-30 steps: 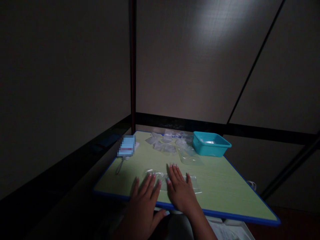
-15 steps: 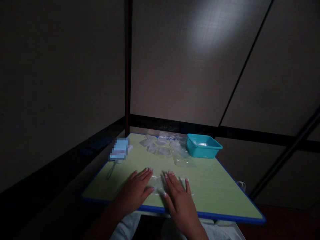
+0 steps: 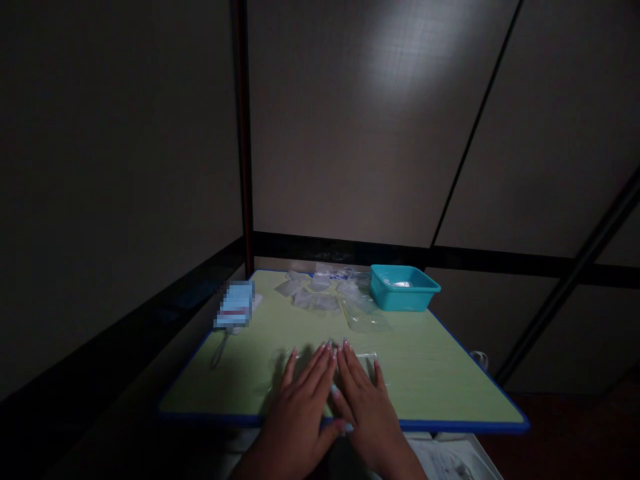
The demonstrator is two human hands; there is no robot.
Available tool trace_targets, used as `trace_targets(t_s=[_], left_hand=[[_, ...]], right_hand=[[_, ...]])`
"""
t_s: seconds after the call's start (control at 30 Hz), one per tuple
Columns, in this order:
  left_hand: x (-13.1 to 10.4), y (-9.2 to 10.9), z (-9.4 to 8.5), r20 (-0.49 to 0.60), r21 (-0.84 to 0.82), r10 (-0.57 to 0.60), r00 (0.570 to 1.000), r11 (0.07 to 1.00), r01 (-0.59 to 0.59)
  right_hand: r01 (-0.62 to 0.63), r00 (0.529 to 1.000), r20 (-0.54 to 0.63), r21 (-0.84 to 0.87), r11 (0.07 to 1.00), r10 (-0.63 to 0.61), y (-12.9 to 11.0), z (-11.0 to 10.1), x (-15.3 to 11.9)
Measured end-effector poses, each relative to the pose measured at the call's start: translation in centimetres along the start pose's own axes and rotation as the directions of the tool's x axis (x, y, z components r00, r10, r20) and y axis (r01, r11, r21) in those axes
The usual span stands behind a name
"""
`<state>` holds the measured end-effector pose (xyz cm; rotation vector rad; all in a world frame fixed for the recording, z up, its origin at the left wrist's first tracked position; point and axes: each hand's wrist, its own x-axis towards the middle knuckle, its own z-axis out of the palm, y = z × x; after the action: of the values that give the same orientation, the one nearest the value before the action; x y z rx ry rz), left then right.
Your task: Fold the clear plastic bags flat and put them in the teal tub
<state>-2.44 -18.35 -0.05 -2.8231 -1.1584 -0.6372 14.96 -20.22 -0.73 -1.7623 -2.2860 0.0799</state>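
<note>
Side by side near the table's front edge, my left hand (image 3: 303, 403) and my right hand (image 3: 367, 403) lie palm down on a clear plastic bag (image 3: 369, 359). Fingers of both hands are stretched out, and their tips nearly meet in the middle. Most of the bag is hidden under the hands; its far edge and parts of its sides show. Beyond them, a larger clear plastic bag (image 3: 365, 317) lies flat on the green tabletop.
Several small folded clear bags (image 3: 323, 302) are spread along the back of the table (image 3: 440, 380). A turquoise basin (image 3: 403, 293) with clear plastic inside stands at the back right. At the left lies a phone-like blurred object (image 3: 235, 305) with a strap. Dark wall panels close off the back.
My left hand has moved right across the bag, close to my right hand. The right hand stays in nearly the same place, its fingers closer together. The view has shifted slightly.
</note>
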Motion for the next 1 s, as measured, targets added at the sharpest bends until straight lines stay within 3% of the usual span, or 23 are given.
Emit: trace_targets(t_s=[0.1,0.37,0.63,0.77,0.87,1.0], left_hand=[[1.0,1.1,0.5,0.073,-0.028,-0.010,0.997,1.000,0.012],[2.1,-0.2,1.9,0.187,-0.051,-0.047,0.981,0.997,0.057],[1.7,-1.0,2.4,0.111,-0.001,-0.163,0.980,0.986,0.164],[0.9,-3.7,2.4,0.008,0.047,-0.191,0.982,0.981,0.190],[0.1,-5.5,2.6,-0.026,0.066,-0.203,0.979,0.977,0.205],[-0.3,-6.1,2.8,-0.025,0.051,-0.216,0.976,0.975,0.217]], right_hand=[[-0.113,0.993,-0.045,-0.017,0.993,0.112,0.7,-0.1,0.2],[-0.230,0.972,0.030,-0.092,0.969,0.234,2.7,-0.1,0.2],[-0.284,0.956,-0.096,-0.046,0.958,0.279,4.3,0.6,-0.4],[-0.429,0.860,-0.282,0.049,0.902,0.425,8.1,-0.3,0.4],[-0.352,0.889,-0.269,0.114,0.929,0.370,10.5,-0.9,1.3],[-0.341,0.893,-0.250,0.167,0.925,0.374,10.7,-0.9,2.2]])
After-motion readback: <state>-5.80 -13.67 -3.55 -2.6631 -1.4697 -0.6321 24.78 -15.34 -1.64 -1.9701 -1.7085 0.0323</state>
